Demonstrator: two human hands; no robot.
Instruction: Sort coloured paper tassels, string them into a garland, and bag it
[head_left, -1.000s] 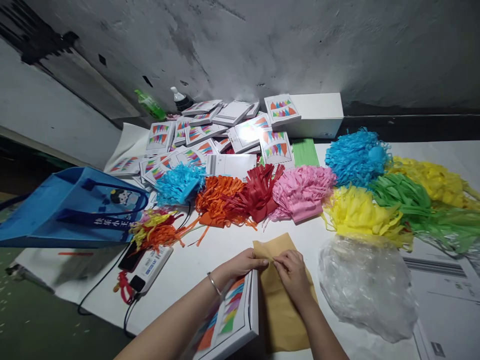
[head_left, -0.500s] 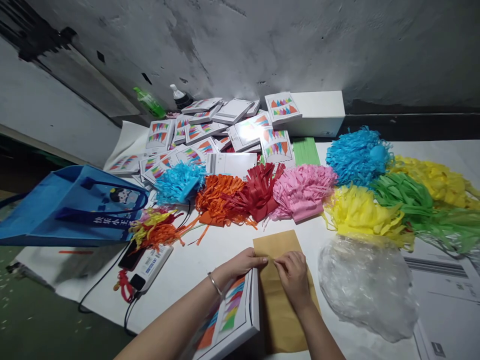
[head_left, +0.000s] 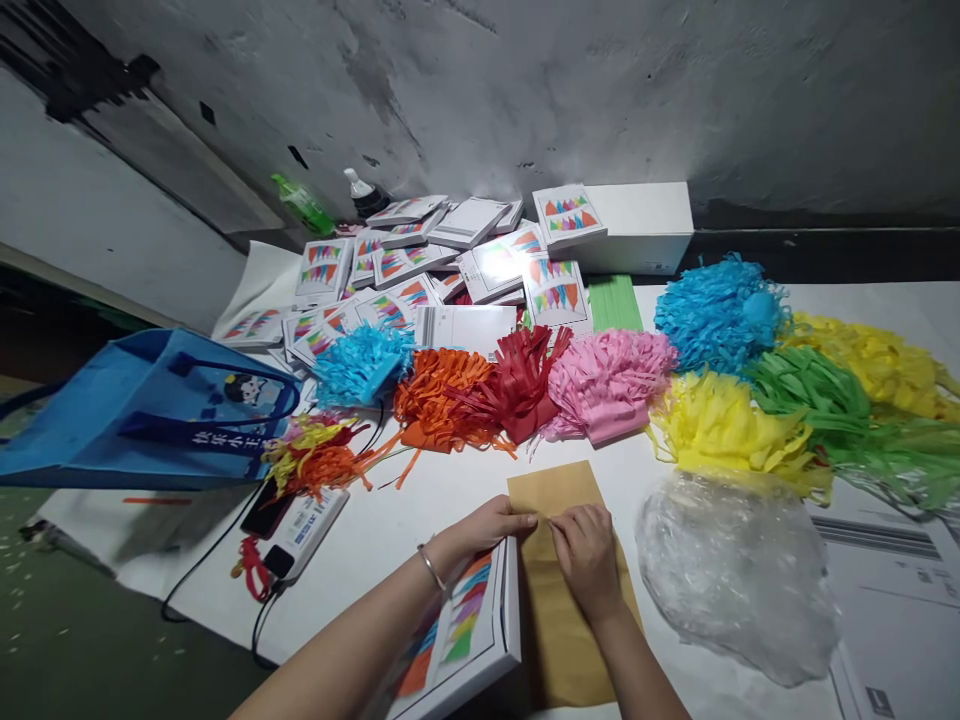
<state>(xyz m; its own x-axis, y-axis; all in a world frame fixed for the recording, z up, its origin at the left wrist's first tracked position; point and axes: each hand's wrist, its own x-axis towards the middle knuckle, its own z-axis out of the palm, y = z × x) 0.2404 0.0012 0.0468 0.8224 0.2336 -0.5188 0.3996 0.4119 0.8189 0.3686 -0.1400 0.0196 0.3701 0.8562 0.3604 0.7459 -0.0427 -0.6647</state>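
Note:
A sheet of brown paper (head_left: 566, 640) lies on the white-covered table in front of me. My left hand (head_left: 491, 525), with a bracelet at the wrist, grips its left edge, thumb on top and the other fingers largely hidden. Over the paper's upper part, my right hand (head_left: 589, 555) is closed in a pinch close to the left thumb; whatever is between its fingertips is too small to make out. Under my left forearm stands a white box (head_left: 480, 615) printed with coloured tassels, touching or nearly touching the paper's left side.
Tassel bundles in orange (head_left: 442, 395), red (head_left: 529, 385), pink (head_left: 611, 380) and yellow (head_left: 735, 425) form a row behind. Printed boxes (head_left: 409, 262) are piled near the wall. A clear plastic bag (head_left: 739, 580) lies right; a blue bag (head_left: 150, 400) and power strip (head_left: 307, 530) are left.
The view has shifted very slightly. Both hands, the brown paper and the box keep the same positions relative to one another.

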